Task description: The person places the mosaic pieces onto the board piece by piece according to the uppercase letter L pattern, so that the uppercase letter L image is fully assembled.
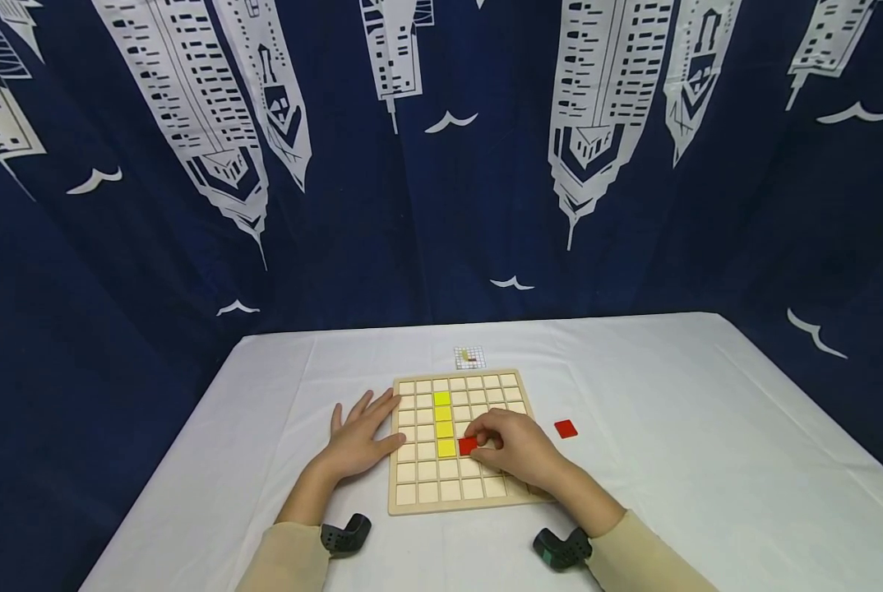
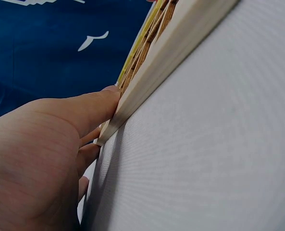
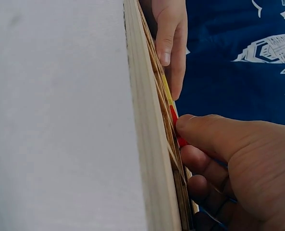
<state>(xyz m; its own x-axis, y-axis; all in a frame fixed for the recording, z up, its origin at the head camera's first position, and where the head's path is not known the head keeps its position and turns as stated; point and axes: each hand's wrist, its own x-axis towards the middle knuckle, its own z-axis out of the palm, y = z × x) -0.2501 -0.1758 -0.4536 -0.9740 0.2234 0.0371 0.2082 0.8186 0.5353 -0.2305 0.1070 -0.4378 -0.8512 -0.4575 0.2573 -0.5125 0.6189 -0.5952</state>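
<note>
A wooden grid board (image 1: pixel 428 508) lies on the white table. Several yellow tiles (image 1: pixel 444 413) form one column in its cells. My right hand (image 1: pixel 519 448) pinches a red tile (image 1: pixel 468 446) between thumb and fingers, just right of the lowest yellow tile. In the right wrist view the thumb (image 3: pixel 204 131) lies against that red tile (image 3: pixel 174 115). Fingers spread, my left hand (image 1: pixel 360 440) rests at the board's left edge, and in the left wrist view its thumb (image 2: pixel 96 108) touches the frame. A second red tile (image 1: pixel 566 428) lies right of the board.
A small card with a printed grid and coloured squares (image 1: pixel 469 358) lies just beyond the board's far edge. Black wrist devices (image 1: pixel 346 535) sit at both cuffs. A dark blue curtain (image 1: pixel 412 205) with white building prints hangs behind the white tablecloth (image 1: pixel 671 460).
</note>
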